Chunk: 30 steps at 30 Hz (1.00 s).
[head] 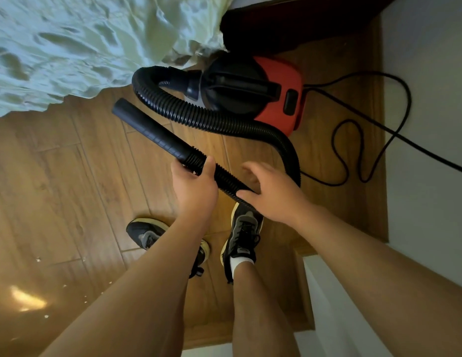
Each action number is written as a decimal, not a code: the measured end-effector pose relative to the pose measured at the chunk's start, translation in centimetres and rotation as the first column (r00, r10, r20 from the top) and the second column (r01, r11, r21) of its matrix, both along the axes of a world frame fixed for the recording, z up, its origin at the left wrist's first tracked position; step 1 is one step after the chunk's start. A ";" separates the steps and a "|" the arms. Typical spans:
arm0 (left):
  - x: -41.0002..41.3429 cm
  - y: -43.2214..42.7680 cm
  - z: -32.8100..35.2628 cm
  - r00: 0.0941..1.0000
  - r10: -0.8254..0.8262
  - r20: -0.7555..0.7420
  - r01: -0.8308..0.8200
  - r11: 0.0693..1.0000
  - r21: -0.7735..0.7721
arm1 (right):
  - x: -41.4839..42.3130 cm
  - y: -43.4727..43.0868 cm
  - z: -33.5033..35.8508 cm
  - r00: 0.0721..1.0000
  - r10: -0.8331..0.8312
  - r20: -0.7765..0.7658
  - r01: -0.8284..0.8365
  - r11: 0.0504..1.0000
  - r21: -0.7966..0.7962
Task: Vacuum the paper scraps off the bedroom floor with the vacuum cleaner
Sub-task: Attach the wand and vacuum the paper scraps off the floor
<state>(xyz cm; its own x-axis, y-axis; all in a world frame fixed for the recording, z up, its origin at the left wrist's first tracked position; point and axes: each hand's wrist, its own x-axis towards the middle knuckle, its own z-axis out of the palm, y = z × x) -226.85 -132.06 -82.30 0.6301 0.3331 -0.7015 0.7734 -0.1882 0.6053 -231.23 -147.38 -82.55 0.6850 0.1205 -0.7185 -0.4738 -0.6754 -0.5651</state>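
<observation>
**Both hands out front, one closed, one loose**

Both bare forearms reach forward and down from the lower edge of the view, converging slightly. The left hand (195, 185) is closed in a firm grip, thumb on top and fingers wrapped under, back of the hand facing up. The right hand (272, 193) sits just beside it, palm turned inward, fingers spread and curled loosely, thumb stretched toward the left hand. Below the arms, the bare right leg stands upright.

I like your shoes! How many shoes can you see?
2. The left shoe is on the wooden floor, partly behind the left forearm; the right shoe is beside it, below the right hand.
</observation>
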 end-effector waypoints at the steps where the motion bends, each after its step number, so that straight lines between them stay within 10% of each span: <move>1: 0.0 -0.1 0.0 1.000 0.013 -0.004 -0.013 1.000 -0.003 | 0.3 -0.7 0.0 1.000 0.003 0.022 -0.002 1.000 -0.028; 30: -0.4 -0.6 -2.6 0.998 0.058 0.029 -0.059 0.998 0.008 | 7.0 -8.9 -7.3 0.999 -0.021 0.039 0.032 0.956 -0.291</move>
<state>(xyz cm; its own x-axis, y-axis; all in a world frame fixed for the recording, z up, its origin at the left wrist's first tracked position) -227.28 -132.64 -84.94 0.6289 0.3762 -0.6804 0.7658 -0.1487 0.6256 -224.18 -156.29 -89.80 0.7106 -0.1095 -0.6950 -0.4773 -0.8007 -0.3619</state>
